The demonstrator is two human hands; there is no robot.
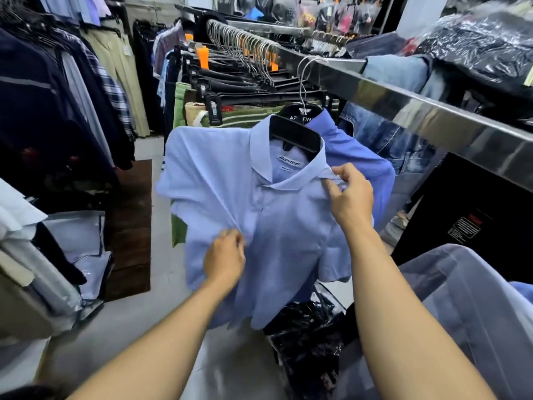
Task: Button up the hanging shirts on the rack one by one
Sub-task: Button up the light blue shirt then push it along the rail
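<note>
A light blue short-sleeved shirt (pixel 277 226) hangs on a black hanger (pixel 297 134) from the steel rail (pixel 403 111). Its front faces me and its collar lies open around a white label. My left hand (pixel 225 258) pinches a fold of the shirt's front at mid-chest, pulling the cloth into creases. My right hand (pixel 350 194) grips the fabric at the shoulder, just under the right collar point. A darker blue shirt (pixel 354 157) hangs directly behind it on the same rail.
Many dark garments on clip hangers (pixel 248 82) fill the rail further back. Denim (pixel 392 140) hangs behind the blue shirts. Clothes racks (pixel 72 96) line the left side. Plastic-wrapped garments (pixel 311 342) lie below, and pale shirts (pixel 476 313) hang at right.
</note>
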